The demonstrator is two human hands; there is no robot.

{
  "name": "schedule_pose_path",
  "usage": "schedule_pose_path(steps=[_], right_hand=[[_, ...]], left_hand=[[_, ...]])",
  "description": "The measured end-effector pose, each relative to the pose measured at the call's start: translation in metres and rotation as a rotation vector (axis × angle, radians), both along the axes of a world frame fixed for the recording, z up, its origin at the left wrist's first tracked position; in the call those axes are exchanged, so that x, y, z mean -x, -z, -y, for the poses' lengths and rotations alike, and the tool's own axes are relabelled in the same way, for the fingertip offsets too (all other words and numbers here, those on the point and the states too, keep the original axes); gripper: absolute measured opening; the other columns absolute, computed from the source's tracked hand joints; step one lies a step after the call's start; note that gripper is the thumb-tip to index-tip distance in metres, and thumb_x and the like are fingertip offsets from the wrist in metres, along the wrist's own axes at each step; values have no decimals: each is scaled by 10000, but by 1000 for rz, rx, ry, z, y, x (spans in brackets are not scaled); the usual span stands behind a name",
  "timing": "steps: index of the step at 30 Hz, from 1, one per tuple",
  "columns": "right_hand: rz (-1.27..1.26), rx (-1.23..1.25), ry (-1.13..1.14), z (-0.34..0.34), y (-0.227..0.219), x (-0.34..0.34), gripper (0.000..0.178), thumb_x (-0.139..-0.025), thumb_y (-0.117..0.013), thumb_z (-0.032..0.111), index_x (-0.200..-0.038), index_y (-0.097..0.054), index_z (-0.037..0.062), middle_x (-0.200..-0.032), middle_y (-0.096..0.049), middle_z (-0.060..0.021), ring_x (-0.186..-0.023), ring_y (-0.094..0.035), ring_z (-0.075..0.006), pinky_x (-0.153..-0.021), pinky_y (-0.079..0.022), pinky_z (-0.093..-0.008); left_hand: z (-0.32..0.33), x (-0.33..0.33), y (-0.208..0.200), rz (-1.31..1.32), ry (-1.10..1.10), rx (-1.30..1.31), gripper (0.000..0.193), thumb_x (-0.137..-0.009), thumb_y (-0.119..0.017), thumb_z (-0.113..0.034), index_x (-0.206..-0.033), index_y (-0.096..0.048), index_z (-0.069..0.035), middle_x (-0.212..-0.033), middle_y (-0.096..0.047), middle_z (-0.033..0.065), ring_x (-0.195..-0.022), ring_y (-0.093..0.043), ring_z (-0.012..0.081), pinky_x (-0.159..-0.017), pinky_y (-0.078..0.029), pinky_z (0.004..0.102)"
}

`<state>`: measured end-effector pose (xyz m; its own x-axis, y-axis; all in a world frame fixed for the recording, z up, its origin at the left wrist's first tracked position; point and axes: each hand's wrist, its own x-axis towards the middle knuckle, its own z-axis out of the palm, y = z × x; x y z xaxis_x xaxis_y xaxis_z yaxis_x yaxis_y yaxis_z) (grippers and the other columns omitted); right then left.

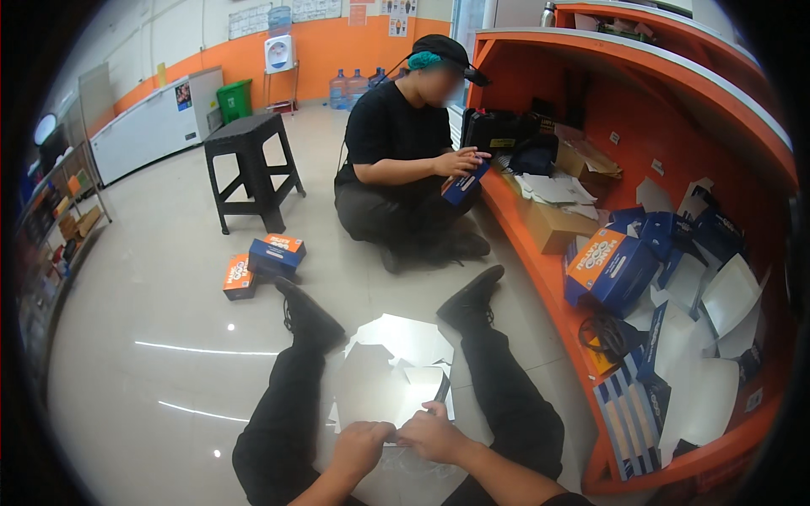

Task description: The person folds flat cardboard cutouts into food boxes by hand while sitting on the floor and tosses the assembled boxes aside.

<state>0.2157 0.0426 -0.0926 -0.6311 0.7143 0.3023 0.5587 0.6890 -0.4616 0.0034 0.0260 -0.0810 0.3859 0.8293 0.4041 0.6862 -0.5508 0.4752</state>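
Both hands, left hand and right hand, grip pinching flat white carton blank; fingertips hidden.

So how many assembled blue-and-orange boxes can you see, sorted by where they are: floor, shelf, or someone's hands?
Floor by the stool: 2, box with orange end and blue box
Shelf: 1, large box
Co-worker's hands: 1, small box
Total: 4
Flat unfolded blanks not counted.

Both hands low between outstretched legs, left hand and right hand touching, fingers curled
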Motion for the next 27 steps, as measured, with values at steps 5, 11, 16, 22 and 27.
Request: schedule_pose_path(steps=[5, 11, 16, 22, 27], right_hand=[[35, -62, 97, -7, -3, -9, 138, -920, -689, 288, -1007, -709, 184, -887, -666, 43, -941, -617, -150, -1067, -302, -469], [-29, 33, 113, -5, -14, -9, 153, -911, -704, 280, -1013, -710, 166, -960, -709, 37, -952, -625, -163, -1056, -303, -459], [-299, 154, 296, -4, -15, -8, 230, -918, -711, 292, -1089, -691, 138, -1011, -709, -44, -1006, -612, -221, -1056, -306, -433], [-353, 102, 307, -3, -28, -10, 285, -965, -664, 246, -1180, -639, 61, -1171, -658, -125, -1148, -541, -331, -1020, -384, -438], [-880, 36, 962, -32, -8, -23, 302, -1044, -532, 201, -1295, -553, 34, -1324, -548, -105, -1124, -549, -233, -1011, -418, -376]], left_hand=[[5, -8, 2, 39, -82, 166, 339, -853, -564, -12, -1165, -670, -92, -912, -709, 149, -882, -678, 361, -775, -529, 474], [8, -20, 5, 113, -68, 114, 407, -867, -563, 13, -1266, -622, -45, -1042, -691, 217, -974, -667, 383, -871, -524, 471], [2, -26, -11, 202, 65, 113, 630, -749, -753, -8, -1348, -562, -47, -1220, -625, 204, -1119, -613, 373, -973, -501, 447], [-4, -15, -3, 180, 21, 25, 720, -686, -797, 3, -1353, -526, -10, -1243, -575, 201, -1142, -571, 388, -994, -474, 437], [-15, -5, 14, 623, -223, 45, 673, -744, -814, -34, -1345, -515, 15, -1244, -561, 204, -1168, -563, 359, -962, -491, 424]])
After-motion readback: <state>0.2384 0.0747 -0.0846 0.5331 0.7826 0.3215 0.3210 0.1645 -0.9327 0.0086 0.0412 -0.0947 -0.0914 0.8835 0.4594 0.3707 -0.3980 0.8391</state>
